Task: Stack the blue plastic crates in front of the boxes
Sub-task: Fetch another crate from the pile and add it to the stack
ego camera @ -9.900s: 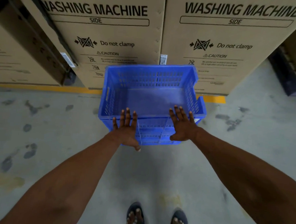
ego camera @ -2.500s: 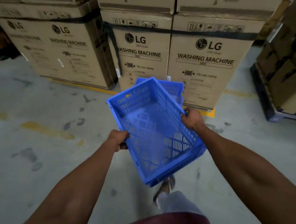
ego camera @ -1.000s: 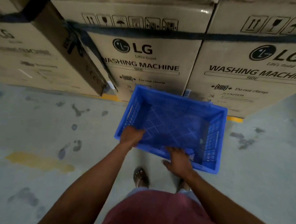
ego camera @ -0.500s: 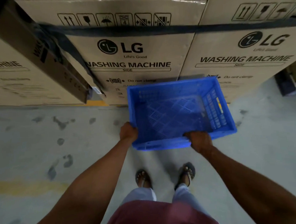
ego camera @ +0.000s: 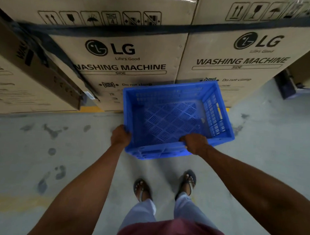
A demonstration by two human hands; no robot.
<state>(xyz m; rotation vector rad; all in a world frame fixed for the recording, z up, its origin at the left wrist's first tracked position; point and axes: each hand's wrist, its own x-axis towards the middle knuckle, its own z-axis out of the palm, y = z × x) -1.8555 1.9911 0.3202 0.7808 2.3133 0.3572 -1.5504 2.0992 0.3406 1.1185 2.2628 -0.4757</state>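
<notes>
— What's the room like where you stand?

— Grey concrete floor (ego camera: 40,156), stained with dark blotches, and a yellow painted line (ego camera: 91,109) running under the cartons. Two tall washing machine boxes (ego camera: 128,62) fill the view ahead of you, side by side, with a dark strap (ego camera: 119,30) across both. A third carton (ego camera: 14,84) sits at your left, and a leaning cardboard piece (ego camera: 45,70) rests against it.

— And the crate?

— You hold one blue plastic crate (ego camera: 168,118) open side up, right in front of the two boxes, its far wall close to them. Lower blue edges show beneath its near wall; whether that is a second crate, you cannot tell.

— Your hands?

— Your left hand (ego camera: 120,136) grips the near left corner, fingers curled over the rim. Your right hand (ego camera: 195,142) clamps the near rim, fingers wrapped inside.

— Anything smaller?

— Your sandalled feet (ego camera: 141,188) stand just behind the crate.
</notes>
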